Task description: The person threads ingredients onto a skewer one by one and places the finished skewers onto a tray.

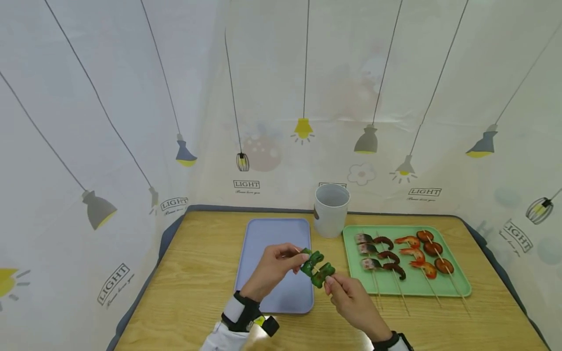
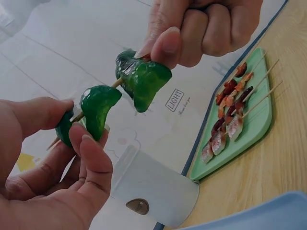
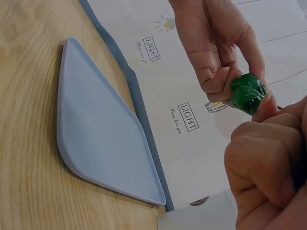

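Observation:
Both hands hold a wooden skewer of glossy green pepper pieces (image 1: 311, 265) in the air, above the right edge of the lavender-blue tray (image 1: 272, 239). My left hand (image 1: 273, 265) pinches the far end between thumb and fingers, around a green piece there, and the stick's tip shows past the fingers in the left wrist view. My right hand (image 1: 353, 300) pinches the near end at the last pepper piece (image 2: 144, 79), its other fingers curled in. Between the hands, a middle piece (image 2: 98, 108) sits on the stick. The right fingers cover the stick's near end.
A green tray (image 1: 414, 287) at the right bears several skewers: fish pieces (image 1: 368, 249), dark curled tentacles (image 1: 388, 256), shrimp (image 1: 412, 253) and round brown mushroom caps (image 1: 432, 249). Their sticks overhang its front edge. Behind the trays stands a white cup (image 1: 331, 219), near the printed cloth backdrop.

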`<state>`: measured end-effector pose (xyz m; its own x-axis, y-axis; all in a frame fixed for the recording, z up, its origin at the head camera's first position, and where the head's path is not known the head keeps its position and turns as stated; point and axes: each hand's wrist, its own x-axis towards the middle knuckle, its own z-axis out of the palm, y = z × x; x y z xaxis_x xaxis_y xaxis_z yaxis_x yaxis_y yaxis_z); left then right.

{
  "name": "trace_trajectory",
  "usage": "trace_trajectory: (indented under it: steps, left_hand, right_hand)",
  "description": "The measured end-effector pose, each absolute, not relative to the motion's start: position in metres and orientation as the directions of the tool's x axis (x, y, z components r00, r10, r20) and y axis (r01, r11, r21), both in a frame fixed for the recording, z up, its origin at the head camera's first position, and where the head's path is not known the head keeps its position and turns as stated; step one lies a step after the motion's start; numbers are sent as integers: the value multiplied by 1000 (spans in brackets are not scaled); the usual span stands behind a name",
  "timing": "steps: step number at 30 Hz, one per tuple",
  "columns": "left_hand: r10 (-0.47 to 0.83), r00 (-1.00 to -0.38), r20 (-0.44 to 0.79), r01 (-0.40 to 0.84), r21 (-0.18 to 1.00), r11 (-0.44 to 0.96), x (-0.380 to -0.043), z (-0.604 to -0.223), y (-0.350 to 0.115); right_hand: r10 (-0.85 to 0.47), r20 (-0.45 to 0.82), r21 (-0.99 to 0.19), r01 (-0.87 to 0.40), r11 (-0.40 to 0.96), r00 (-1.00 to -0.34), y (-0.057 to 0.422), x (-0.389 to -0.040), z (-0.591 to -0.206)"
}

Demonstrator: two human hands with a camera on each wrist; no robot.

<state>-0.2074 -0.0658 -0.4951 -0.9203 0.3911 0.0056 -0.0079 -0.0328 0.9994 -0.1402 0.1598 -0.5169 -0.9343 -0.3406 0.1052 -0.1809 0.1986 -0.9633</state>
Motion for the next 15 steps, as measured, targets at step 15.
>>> trace_trajectory:
  steps: [15]
  left_hand:
    - [333,-943,7,5,1000,-7,-218,-497,-57]
  right_hand:
    - [-333,172,-812,-325,484,-927,173,-153,-518]
